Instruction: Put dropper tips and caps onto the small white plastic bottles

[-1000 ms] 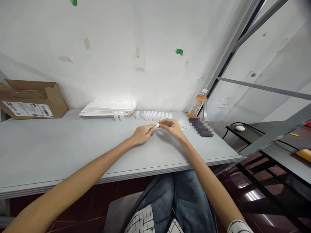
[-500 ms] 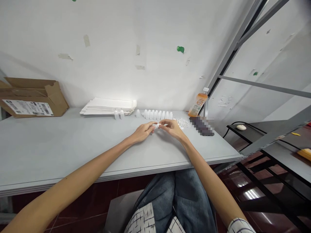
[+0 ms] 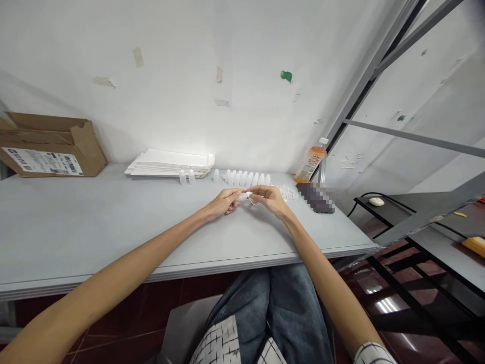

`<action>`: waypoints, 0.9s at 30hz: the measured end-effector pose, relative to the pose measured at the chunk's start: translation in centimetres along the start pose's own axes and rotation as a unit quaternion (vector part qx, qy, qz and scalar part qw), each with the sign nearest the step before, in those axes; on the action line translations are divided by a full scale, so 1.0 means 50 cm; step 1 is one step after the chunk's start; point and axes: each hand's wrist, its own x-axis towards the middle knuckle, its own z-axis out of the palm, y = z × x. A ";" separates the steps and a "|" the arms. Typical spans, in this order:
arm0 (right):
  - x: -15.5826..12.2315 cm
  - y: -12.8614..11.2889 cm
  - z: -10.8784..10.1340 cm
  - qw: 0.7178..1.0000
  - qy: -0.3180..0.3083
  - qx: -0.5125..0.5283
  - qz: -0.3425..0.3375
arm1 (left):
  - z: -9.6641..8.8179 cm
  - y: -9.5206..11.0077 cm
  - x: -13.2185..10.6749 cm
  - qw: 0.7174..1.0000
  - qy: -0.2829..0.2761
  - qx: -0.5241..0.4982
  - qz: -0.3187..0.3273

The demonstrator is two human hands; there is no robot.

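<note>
White wall point(image 3: 170, 45) backs a grey table point(image 3: 94, 227) bearing a cardboard box point(image 3: 93, 151). Right of it lies a paper stack point(image 3: 166, 164); farther right, a row of small bottles point(image 3: 249, 179). Well right of the box, nearer the viewer, left hand point(image 3: 223, 203) and right hand point(image 3: 272, 199) clamp another bottle point(image 3: 241, 196), the right pinching its white top point(image 3: 248, 194).

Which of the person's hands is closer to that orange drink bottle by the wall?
Right. The right hand is in front of the orange drink bottle and to its left; the left hand is farther left, beyond the right hand.
</note>
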 end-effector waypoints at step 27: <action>-0.003 0.003 0.000 0.998 -0.003 -0.063 0.002 | -0.002 -0.009 0.007 0.997 0.012 0.075 0.019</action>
